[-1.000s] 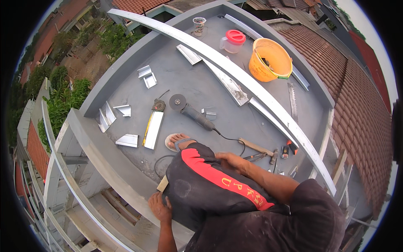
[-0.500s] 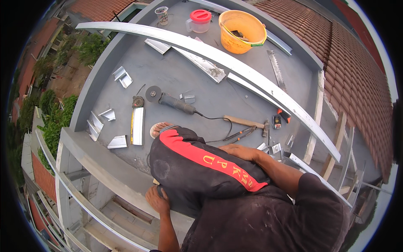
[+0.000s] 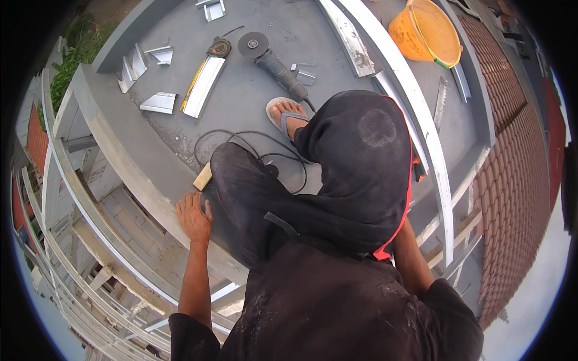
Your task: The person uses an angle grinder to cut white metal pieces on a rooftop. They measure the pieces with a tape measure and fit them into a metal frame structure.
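Observation:
My left hand (image 3: 194,218) lies on the grey concrete ledge (image 3: 150,159), fingers stretched out and thumb apart, holding nothing. Just beyond its fingertips a short pale block (image 3: 203,177), wood-like, rests beside my bent left leg. My right forearm passes behind my raised right thigh, which hides that hand. Ahead of my sandalled foot is an angle grinder (image 3: 274,71) on its side, its disc facing up. To its left, a tape measure (image 3: 219,47) has its yellow blade drawn out along a white metal channel piece (image 3: 205,90).
Several cut metal offcuts (image 3: 159,103) lie at left. Black cable (image 3: 241,137) loops near my feet. A long curved metal profile (image 3: 415,90) crosses the right side, near an orange bucket (image 3: 426,33) and a saw blade (image 3: 441,105). Beyond the ledge is a drop with metal railings (image 3: 90,210).
My view has swung down and left. My right hand, earlier resting on my right thigh, has gone behind it. My left hand has moved from beside my leg onto the ledge.

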Demonstrator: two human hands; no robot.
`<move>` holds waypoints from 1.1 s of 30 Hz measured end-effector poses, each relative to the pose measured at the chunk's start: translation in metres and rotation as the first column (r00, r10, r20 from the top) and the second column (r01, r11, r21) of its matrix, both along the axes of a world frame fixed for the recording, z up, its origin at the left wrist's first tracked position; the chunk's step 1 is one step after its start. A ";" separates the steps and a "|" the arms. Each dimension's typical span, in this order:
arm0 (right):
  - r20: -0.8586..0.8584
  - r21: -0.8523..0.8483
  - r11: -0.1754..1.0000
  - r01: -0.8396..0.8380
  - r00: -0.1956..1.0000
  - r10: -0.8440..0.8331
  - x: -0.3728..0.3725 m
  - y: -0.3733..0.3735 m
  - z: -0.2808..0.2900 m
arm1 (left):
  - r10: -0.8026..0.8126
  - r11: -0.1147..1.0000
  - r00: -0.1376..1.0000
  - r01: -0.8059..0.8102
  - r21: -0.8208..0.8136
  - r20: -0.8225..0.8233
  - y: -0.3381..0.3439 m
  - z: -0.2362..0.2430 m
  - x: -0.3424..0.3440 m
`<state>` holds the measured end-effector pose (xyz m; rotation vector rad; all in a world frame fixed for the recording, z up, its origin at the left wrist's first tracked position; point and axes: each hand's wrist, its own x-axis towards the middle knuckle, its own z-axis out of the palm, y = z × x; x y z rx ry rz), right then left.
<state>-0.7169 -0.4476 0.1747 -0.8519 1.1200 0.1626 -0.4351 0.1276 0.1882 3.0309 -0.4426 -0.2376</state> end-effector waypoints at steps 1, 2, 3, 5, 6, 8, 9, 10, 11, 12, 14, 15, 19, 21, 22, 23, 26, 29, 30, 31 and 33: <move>0.064 -0.191 0.980 -0.057 0.995 0.071 0.050 0.011 0.049 | 0.008 1.000 1.000 -0.008 0.019 0.004 0.008 0.002 -0.001; 0.083 -0.405 0.909 -0.096 0.986 0.141 0.107 0.021 0.115 | 0.006 1.000 1.000 -0.006 0.011 0.012 0.014 -0.001 0.000; 0.034 -0.602 0.793 -0.097 0.989 0.147 0.146 0.013 0.156 | 0.023 1.000 1.000 -0.023 -0.008 -0.004 0.016 -0.003 -0.001; 0.110 -0.899 0.438 -0.022 0.955 0.275 0.239 0.079 0.223 | 0.064 0.998 0.998 -0.064 0.009 -0.011 0.031 0.009 -0.009; -0.015 -0.996 0.071 -0.053 0.894 0.448 0.256 0.090 0.235 | 0.065 0.998 0.998 -0.065 -0.001 -0.014 0.029 0.008 -0.009; -0.308 -0.945 -0.255 -0.205 0.821 0.481 0.266 0.090 0.241 | 0.063 0.998 0.998 -0.064 -0.030 -0.024 0.019 -0.002 -0.009; -0.438 -0.880 -0.400 -0.256 0.765 0.473 0.271 0.089 0.240 | 0.068 0.997 0.997 -0.068 -0.034 -0.028 0.019 -0.005 -0.009; -0.452 -0.875 -0.405 -0.266 0.747 0.487 0.275 0.089 0.238 | 0.073 0.997 0.997 -0.074 -0.035 -0.032 0.018 -0.006 -0.011; -0.464 -0.871 -0.409 -0.273 0.730 0.502 0.280 0.090 0.238 | 0.095 0.995 0.994 -0.096 -0.022 -0.057 0.017 -0.004 -0.012; -0.469 -0.870 -0.410 -0.272 0.712 0.522 0.288 0.092 0.237 | 0.110 0.993 0.992 -0.112 -0.024 -0.061 0.016 -0.003 -0.014; -0.489 -0.869 -0.381 -0.314 0.653 0.578 0.305 0.107 0.239 | 0.145 0.989 0.987 -0.147 -0.020 -0.070 0.015 0.005 -0.020; -0.474 -0.880 -0.329 -0.343 0.581 0.661 0.318 0.122 0.226 | 0.162 0.987 0.982 -0.163 0.003 -0.098 0.016 0.008 -0.019; -0.510 -0.786 -0.360 -0.502 0.198 0.837 0.384 0.203 -0.033 | 0.139 0.990 0.977 -0.142 -0.010 -0.163 0.015 0.001 -0.002; -0.633 -0.696 -0.488 -0.526 0.131 0.763 0.388 0.211 -0.149 | 0.119 0.993 0.977 -0.120 0.005 -0.179 0.020 0.001 0.001; -0.668 -0.668 -0.511 -0.540 0.134 0.732 0.383 0.208 -0.178 | 0.113 0.993 0.974 -0.115 0.004 -0.199 0.022 0.003 0.000; -0.691 -0.656 -0.522 -0.545 0.156 0.705 0.381 0.203 -0.193 | 0.106 0.994 0.972 -0.109 -0.002 -0.210 0.022 0.005 0.002; -0.713 -0.627 -0.457 -0.630 0.229 0.663 0.375 0.207 -0.199 | 0.155 0.988 0.961 -0.144 0.063 -0.231 0.023 0.008 -0.009; -0.786 -0.577 -0.493 -0.651 0.278 0.553 0.378 0.208 -0.205 | 0.149 0.987 0.960 -0.128 0.099 -0.236 0.022 0.006 -0.009; -0.785 -0.582 -0.508 -0.636 0.276 0.554 0.380 0.200 -0.202 | 0.149 0.986 0.963 -0.126 0.113 -0.224 0.023 0.001 -0.009; -0.776 -0.587 -0.500 -0.637 0.266 0.572 0.376 0.190 -0.193 | 0.143 0.987 0.962 -0.122 0.102 -0.234 0.023 -0.002 -0.008; -0.736 -0.614 -0.469 -0.634 0.246 0.631 0.375 0.177 -0.157 | 0.138 0.988 0.958 -0.116 0.100 -0.252 0.024 0.000 -0.006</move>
